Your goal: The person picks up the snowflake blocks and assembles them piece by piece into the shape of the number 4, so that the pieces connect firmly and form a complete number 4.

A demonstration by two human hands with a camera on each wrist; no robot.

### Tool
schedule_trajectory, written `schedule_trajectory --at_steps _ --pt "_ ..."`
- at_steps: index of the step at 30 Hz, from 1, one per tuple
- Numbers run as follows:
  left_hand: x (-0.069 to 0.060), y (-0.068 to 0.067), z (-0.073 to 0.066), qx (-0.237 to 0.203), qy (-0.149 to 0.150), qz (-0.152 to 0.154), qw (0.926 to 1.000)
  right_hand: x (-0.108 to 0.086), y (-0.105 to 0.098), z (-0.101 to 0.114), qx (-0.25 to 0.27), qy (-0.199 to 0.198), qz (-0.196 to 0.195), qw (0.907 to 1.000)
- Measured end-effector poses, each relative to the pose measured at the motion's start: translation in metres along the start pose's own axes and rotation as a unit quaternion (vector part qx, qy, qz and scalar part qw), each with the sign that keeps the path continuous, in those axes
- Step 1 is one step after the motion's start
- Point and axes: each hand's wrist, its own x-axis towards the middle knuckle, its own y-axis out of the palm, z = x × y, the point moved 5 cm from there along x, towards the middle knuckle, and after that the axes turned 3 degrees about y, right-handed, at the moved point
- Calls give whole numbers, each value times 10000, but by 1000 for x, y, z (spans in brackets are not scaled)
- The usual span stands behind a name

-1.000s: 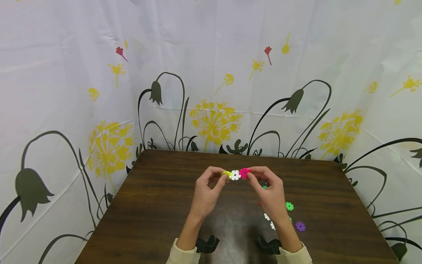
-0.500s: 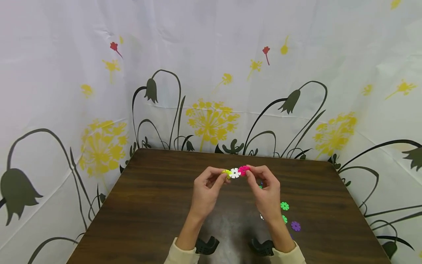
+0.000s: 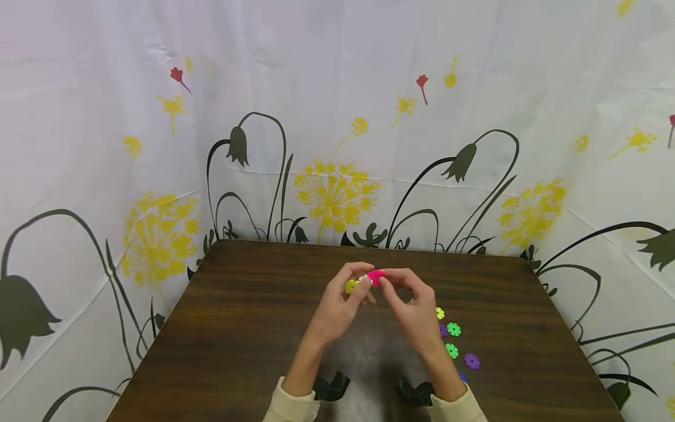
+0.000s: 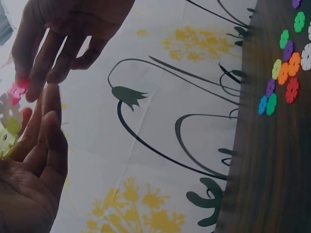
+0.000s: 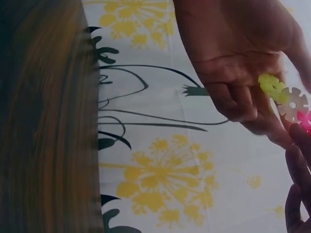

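Three flower-shaped discs are joined in a row above the table: a yellow disc, a white disc in the middle and a pink disc. My left hand pinches the row around the white disc, its thumb covering most of that disc in the head view; the yellow one sticks out on its left side. My right hand pinches the pink disc between thumb and index finger. Both hands' fingertips are close together, and the left wrist view shows them almost meeting.
Loose discs lie on the dark wooden table right of and behind my right forearm, among them a green disc, a purple disc, a red disc and an orange disc. A patterned curtain hangs behind the table.
My left hand has shifted its hold from the yellow disc to the white one. The row and my right hand have moved a little left, and more loose discs show beside my right forearm.
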Motion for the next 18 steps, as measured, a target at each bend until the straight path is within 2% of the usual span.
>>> schedule_trajectory --at_steps 3,5,8,11,14,18 --pt "-2 1 4 218 -141 25 9997 1 2 0 -141 -112 120 9998" --pt "-2 0 6 282 -162 -97 9994 1 -1 -4 -201 -86 163 9996" --pt "-1 -5 3 331 -62 -376 9987 2 -8 -23 -260 266 231 9990" --pt "-2 -13 -4 341 85 -645 9973 2 -20 -54 -421 871 183 9951" --pt "-5 -22 -11 352 184 -894 9952 0 -34 -87 -932 1447 150 9850" --pt "-7 -30 -16 389 242 -1144 9924 -5 -53 -123 -1728 2040 365 9629"
